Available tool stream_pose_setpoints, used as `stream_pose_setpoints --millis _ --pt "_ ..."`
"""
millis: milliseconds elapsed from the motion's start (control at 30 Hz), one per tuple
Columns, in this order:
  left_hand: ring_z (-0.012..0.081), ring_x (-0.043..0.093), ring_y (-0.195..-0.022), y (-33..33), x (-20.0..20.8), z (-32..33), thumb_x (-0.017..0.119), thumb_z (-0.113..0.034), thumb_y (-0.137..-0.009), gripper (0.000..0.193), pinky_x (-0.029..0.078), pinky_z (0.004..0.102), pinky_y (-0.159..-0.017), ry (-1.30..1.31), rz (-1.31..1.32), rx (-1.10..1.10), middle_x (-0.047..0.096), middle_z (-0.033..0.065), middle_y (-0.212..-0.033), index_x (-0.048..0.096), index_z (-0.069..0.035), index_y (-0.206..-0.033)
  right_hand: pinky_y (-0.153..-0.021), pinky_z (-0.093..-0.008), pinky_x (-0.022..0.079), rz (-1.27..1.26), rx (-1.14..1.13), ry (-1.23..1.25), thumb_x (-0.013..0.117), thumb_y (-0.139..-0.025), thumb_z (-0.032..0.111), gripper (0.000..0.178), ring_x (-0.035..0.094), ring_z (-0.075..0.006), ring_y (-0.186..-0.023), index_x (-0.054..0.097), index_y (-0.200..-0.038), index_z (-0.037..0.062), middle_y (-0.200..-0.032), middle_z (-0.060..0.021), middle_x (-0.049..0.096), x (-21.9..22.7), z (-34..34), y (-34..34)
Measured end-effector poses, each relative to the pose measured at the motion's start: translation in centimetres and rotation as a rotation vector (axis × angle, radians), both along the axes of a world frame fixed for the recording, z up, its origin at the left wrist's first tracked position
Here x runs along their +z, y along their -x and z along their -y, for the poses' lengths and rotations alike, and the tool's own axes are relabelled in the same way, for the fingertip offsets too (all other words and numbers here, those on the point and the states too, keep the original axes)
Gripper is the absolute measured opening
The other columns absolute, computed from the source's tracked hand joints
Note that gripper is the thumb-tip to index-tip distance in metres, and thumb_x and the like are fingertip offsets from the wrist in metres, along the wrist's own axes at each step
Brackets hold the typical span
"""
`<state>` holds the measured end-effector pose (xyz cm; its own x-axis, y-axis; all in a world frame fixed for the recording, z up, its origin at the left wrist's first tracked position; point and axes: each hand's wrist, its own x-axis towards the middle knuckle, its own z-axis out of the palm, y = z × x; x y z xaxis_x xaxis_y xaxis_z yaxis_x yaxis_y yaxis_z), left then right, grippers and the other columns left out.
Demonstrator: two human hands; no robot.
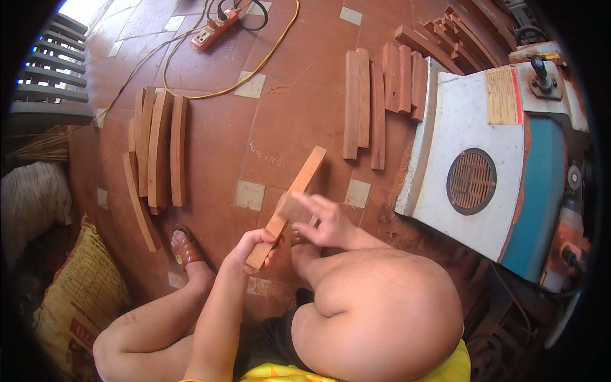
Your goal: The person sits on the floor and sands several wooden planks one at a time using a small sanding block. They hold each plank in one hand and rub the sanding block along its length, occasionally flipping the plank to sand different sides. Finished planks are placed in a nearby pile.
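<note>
Blurred across the right grip (331, 221) and its brown block (296, 209); partly hidden at the right sandal (296, 237); cut off below at the yellow shirt (286, 373).

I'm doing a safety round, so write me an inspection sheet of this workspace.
Surface: reddish-brown tiled floor with pale square insets.
Job's things: straight reddish-brown wooden bar, held slanting; flat brown block against it, blurred.
Clutter: loose reddish-brown wooden lengths grouped at left and upper right; yellow printed sack at lower left.
Hands: left hand closed around the bar's near end; right hand at the block, blurred, grip unclear.
Cables: thin yellow cable curving across the floor, near an orange-red power strip.
Surroundings: white-and-teal machine with round vent, at right; grey slatted panel, upper left.
</note>
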<state>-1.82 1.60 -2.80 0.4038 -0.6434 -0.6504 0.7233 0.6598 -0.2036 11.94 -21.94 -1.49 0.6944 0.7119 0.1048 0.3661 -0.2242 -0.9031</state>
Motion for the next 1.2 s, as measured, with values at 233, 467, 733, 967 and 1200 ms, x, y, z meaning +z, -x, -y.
stream_pose_setpoints --millis 233,467,733,967,1200 --pt "0.0212 0.059 -0.052 0.1 -1.0 0.5 0.062 -0.027 -0.091 0.031 0.051 0.0319 -0.048 0.039 -0.001 -0.010 0.062 0.0097 -0.071 0.059 -0.002 -0.110 -0.084 -0.0427 0.063 0.141 -0.372 0.090 0.084 -0.092 0.025 0.071 0.077 -0.0343 -0.096 0.057 -0.152 -0.0013 -0.108 -0.0231 0.076 -6.0 2.2 -6.4" --pt "0.0212 0.060 -0.052 -0.1 -0.5 -0.5 0.063 -0.026 -0.091 0.031 0.051 0.0313 -0.048 -0.011 -0.026 -0.029 0.063 0.0099 -0.070 0.061 -0.001 -0.109 -0.078 -0.0411 0.063 0.016 0.130 0.056 0.085 -0.091 0.028 0.073 0.077 -0.0345 -0.090 0.058 -0.153 0.0030 -0.103 -0.0234 0.075 0.1 1.1 -0.5" --pt "0.0194 0.062 -0.052 -1.5 1.7 0.5 0.069 -0.023 -0.089 0.026 0.052 0.0304 -0.049 -0.357 0.029 -0.227 0.066 0.0092 -0.071 0.066 -0.002 -0.104 -0.074 -0.0428 0.062 0.134 -0.185 0.216 0.086 -0.089 0.030 0.070 0.076 -0.0371 -0.083 0.061 -0.147 -0.0014 -0.097 -0.0271 0.074 -3.3 2.3 -6.0" --pt "0.0197 0.064 -0.053 -0.8 0.8 0.1 0.071 -0.024 -0.088 0.024 0.051 0.0303 -0.052 -0.354 0.045 -0.244 0.067 0.0087 -0.073 0.067 -0.005 -0.102 -0.080 -0.0454 0.062 0.168 -0.071 0.224 0.084 -0.091 0.034 0.069 0.076 -0.0404 -0.089 0.061 -0.148 0.0030 -0.098 -0.0276 0.075 -1.8 1.3 -5.3" --pt "0.0219 0.064 -0.054 -2.2 2.9 -0.1 0.070 -0.019 -0.088 0.019 0.053 0.0335 -0.054 -0.409 0.025 -0.271 0.067 0.0108 -0.073 0.066 -0.004 -0.100 -0.081 -0.0433 0.063 0.118 -0.162 0.187 0.085 -0.090 0.031 0.071 0.077 -0.0401 -0.090 0.060 -0.146 -0.0064 -0.103 -0.0259 0.076 -3.0 2.1 -4.4"
